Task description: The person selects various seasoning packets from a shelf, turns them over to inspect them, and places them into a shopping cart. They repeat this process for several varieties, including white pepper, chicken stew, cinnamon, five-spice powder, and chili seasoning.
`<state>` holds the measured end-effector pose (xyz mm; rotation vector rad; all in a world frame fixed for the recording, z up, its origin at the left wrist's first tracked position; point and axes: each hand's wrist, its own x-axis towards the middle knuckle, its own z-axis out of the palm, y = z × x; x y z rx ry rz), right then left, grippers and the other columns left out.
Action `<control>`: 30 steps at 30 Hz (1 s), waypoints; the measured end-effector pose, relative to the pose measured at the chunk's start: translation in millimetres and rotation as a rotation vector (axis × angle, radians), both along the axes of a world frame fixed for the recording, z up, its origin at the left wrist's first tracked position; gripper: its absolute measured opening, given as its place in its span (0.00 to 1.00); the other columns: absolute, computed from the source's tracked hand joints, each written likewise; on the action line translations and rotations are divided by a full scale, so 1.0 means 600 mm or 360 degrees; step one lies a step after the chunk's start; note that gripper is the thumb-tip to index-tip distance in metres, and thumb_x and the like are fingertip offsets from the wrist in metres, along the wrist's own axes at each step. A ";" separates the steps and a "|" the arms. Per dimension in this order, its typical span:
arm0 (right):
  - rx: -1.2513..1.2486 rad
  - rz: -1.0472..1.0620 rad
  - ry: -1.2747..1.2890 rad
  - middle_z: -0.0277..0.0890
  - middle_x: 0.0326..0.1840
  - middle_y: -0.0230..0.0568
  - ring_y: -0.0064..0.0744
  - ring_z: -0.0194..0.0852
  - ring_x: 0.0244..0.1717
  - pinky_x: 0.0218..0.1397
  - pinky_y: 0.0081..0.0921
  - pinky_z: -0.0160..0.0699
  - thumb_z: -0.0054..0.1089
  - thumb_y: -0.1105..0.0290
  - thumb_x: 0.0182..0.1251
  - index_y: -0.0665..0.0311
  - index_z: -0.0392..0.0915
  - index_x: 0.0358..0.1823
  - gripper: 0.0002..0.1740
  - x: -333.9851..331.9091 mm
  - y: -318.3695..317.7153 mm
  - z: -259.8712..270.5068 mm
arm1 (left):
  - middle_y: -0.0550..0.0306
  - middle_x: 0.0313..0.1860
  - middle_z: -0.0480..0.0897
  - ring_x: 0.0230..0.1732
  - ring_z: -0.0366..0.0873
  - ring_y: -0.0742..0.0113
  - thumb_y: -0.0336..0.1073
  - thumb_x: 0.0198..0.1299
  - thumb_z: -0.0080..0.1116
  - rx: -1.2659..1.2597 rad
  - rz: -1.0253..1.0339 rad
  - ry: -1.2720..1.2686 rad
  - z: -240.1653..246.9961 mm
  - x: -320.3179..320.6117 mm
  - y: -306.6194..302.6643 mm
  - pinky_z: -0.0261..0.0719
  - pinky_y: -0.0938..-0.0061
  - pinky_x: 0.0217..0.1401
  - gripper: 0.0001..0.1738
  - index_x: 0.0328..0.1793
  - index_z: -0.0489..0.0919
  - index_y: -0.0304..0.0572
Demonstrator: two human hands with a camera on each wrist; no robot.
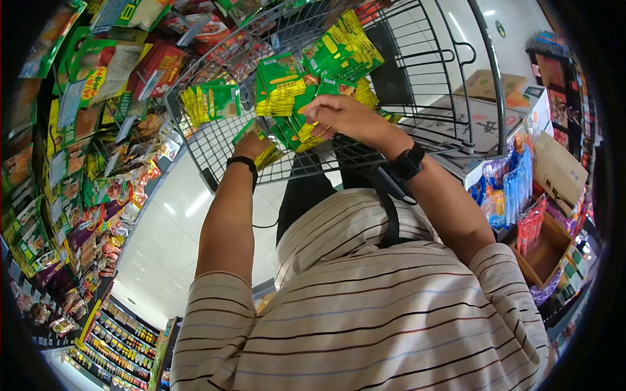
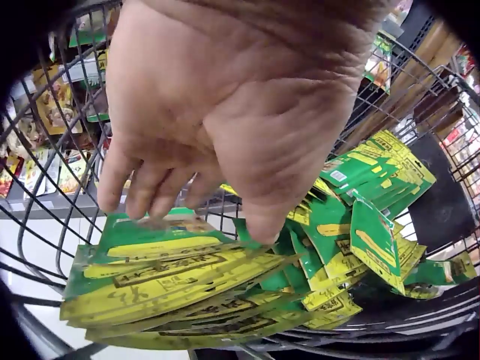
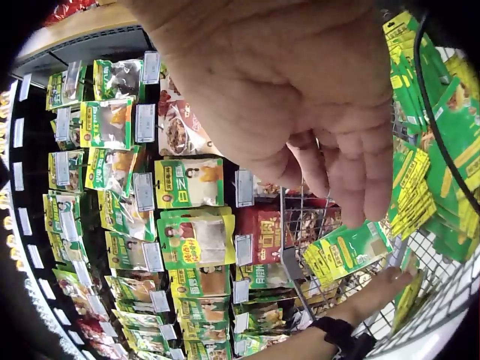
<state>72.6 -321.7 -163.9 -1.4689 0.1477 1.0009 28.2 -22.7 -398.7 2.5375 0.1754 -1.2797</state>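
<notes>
Inside the wire cart, my left hand (image 1: 251, 144) pinches a fanned stack of green and yellow packets (image 1: 268, 157) near the cart's near side. The left wrist view shows the thumb and fingers of that hand (image 2: 232, 105) over the upper part of the stack (image 2: 180, 289). Above the loose packets in the middle, my right hand (image 1: 349, 118) hangs with bent, relaxed fingers. In the right wrist view nothing is held by this hand (image 3: 300, 105). A separate fanned bundle (image 1: 218, 102) lies at the cart's left corner.
More green packets (image 1: 339, 55) are heaped toward the far right of the cart (image 1: 417, 65). Hanging packets (image 3: 189, 182) fill the shelves on the left. Cardboard boxes (image 1: 486, 120) and an open wooden bin (image 1: 548, 251) stand on the right.
</notes>
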 end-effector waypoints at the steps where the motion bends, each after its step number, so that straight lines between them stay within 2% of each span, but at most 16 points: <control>1: -0.0019 0.0016 0.0002 0.80 0.46 0.37 0.30 0.83 0.44 0.47 0.26 0.84 0.50 0.59 0.77 0.64 0.76 0.56 0.18 0.000 0.001 -0.003 | 0.36 0.60 0.81 0.61 0.79 0.45 0.64 0.58 0.59 -0.0068 0.0002 0.0083 -0.019 -0.002 0.003 0.74 0.59 0.64 0.42 0.64 0.76 0.31; 3: -0.0048 0.0046 0.0058 0.80 0.46 0.37 0.29 0.83 0.43 0.46 0.25 0.84 0.51 0.58 0.76 0.64 0.76 0.55 0.18 -0.005 0.000 -0.024 | 0.37 0.61 0.80 0.61 0.79 0.46 0.64 0.59 0.59 -0.0202 0.0012 0.0247 -0.048 -0.002 0.010 0.75 0.58 0.64 0.42 0.65 0.76 0.30; 6: -0.0081 0.0043 0.0126 0.80 0.46 0.36 0.28 0.84 0.42 0.45 0.24 0.84 0.53 0.58 0.75 0.65 0.77 0.53 0.18 -0.011 0.000 -0.038 | 0.35 0.58 0.82 0.58 0.81 0.46 0.65 0.55 0.60 -0.0045 -0.0084 0.0388 0.003 0.017 -0.016 0.76 0.60 0.61 0.41 0.58 0.80 0.31; 7: -0.0093 0.0029 0.0148 0.80 0.46 0.36 0.28 0.84 0.42 0.45 0.23 0.84 0.53 0.57 0.75 0.65 0.77 0.53 0.18 -0.013 -0.002 -0.039 | 0.36 0.55 0.83 0.55 0.82 0.45 0.64 0.55 0.60 -0.0039 -0.0108 0.0287 0.005 0.014 -0.018 0.77 0.61 0.59 0.40 0.54 0.83 0.31; 14: -0.0096 0.0051 0.0142 0.79 0.46 0.37 0.29 0.85 0.42 0.42 0.22 0.83 0.51 0.53 0.75 0.65 0.76 0.53 0.21 -0.017 -0.011 -0.058 | 0.39 0.55 0.84 0.56 0.82 0.46 0.64 0.54 0.60 0.0074 -0.0124 0.0322 0.048 0.031 -0.043 0.77 0.60 0.59 0.38 0.54 0.84 0.33; 16: -0.0110 0.0030 0.0165 0.79 0.46 0.38 0.29 0.85 0.42 0.42 0.22 0.83 0.51 0.53 0.75 0.66 0.76 0.53 0.21 -0.018 -0.013 -0.061 | 0.41 0.56 0.84 0.57 0.82 0.47 0.64 0.54 0.60 0.0136 -0.0176 0.0333 0.039 0.032 -0.050 0.77 0.60 0.59 0.38 0.55 0.84 0.35; 19: -0.0099 -0.0021 0.0216 0.80 0.43 0.35 0.25 0.82 0.40 0.43 0.22 0.83 0.54 0.57 0.74 0.65 0.77 0.51 0.18 -0.021 -0.013 -0.062 | 0.41 0.56 0.84 0.58 0.81 0.46 0.60 0.58 0.57 0.0143 -0.0322 0.0227 0.009 0.029 -0.046 0.77 0.60 0.60 0.33 0.55 0.84 0.38; 22: -0.0118 0.0005 0.0194 0.80 0.44 0.37 0.28 0.84 0.39 0.42 0.22 0.83 0.53 0.54 0.75 0.65 0.77 0.52 0.20 -0.017 -0.008 -0.059 | 0.39 0.56 0.83 0.58 0.81 0.45 0.52 0.61 0.55 0.0113 -0.0300 0.0130 0.025 0.034 -0.027 0.78 0.57 0.59 0.26 0.55 0.84 0.41; 23: -0.0096 0.0014 0.0130 0.80 0.44 0.38 0.29 0.84 0.40 0.43 0.23 0.83 0.54 0.55 0.74 0.65 0.77 0.52 0.19 -0.016 -0.007 -0.056 | 0.37 0.54 0.83 0.57 0.80 0.43 0.45 0.61 0.54 -0.0080 -0.0178 -0.0081 0.040 0.031 -0.017 0.78 0.54 0.58 0.22 0.55 0.83 0.42; 25: -0.0050 0.0035 -0.0001 0.81 0.43 0.39 0.31 0.84 0.41 0.46 0.26 0.82 0.56 0.57 0.72 0.65 0.77 0.52 0.18 -0.015 0.000 -0.049 | 0.38 0.52 0.83 0.55 0.80 0.41 0.44 0.61 0.54 -0.0036 -0.0226 -0.0083 0.122 0.056 -0.018 0.78 0.52 0.56 0.20 0.54 0.83 0.43; 26: -0.0113 0.0097 -0.0245 0.81 0.44 0.41 0.33 0.84 0.42 0.47 0.27 0.82 0.57 0.59 0.71 0.66 0.77 0.52 0.18 -0.015 0.005 -0.050 | 0.38 0.51 0.84 0.54 0.81 0.40 0.43 0.60 0.54 -0.0012 -0.0248 -0.0088 0.155 0.062 -0.018 0.78 0.51 0.55 0.19 0.53 0.82 0.44; 27: -0.0177 0.0154 -0.0492 0.82 0.44 0.42 0.34 0.84 0.43 0.49 0.28 0.81 0.58 0.60 0.70 0.66 0.77 0.52 0.18 -0.014 0.012 -0.055 | 0.39 0.48 0.84 0.51 0.80 0.37 0.43 0.60 0.52 -0.0173 -0.0305 -0.0365 0.163 0.054 0.008 0.76 0.47 0.54 0.17 0.50 0.80 0.44; 28: -0.0244 0.0207 -0.0744 0.82 0.44 0.44 0.36 0.84 0.44 0.50 0.30 0.81 0.59 0.61 0.69 0.67 0.77 0.52 0.18 -0.008 0.023 -0.044 | 0.40 0.45 0.84 0.48 0.81 0.41 0.43 0.61 0.52 -0.0219 -0.0262 -0.0374 0.201 0.059 0.008 0.77 0.50 0.51 0.16 0.48 0.80 0.42; 29: -0.0209 0.0192 -0.0794 0.81 0.50 0.51 0.44 0.82 0.51 0.57 0.34 0.78 0.60 0.62 0.66 0.68 0.75 0.56 0.22 -0.007 0.031 -0.032 | 0.40 0.41 0.83 0.45 0.82 0.45 0.42 0.62 0.51 -0.0266 -0.0219 -0.0380 0.240 0.067 0.011 0.78 0.53 0.49 0.15 0.46 0.79 0.41; 30: -0.0205 0.0211 -0.1001 0.81 0.51 0.52 0.45 0.81 0.53 0.58 0.35 0.77 0.61 0.62 0.65 0.68 0.75 0.57 0.23 -0.005 0.041 -0.020 | 0.41 0.37 0.83 0.41 0.83 0.49 0.42 0.63 0.51 -0.0314 -0.0171 -0.0384 0.288 0.074 0.010 0.78 0.56 0.46 0.14 0.45 0.78 0.40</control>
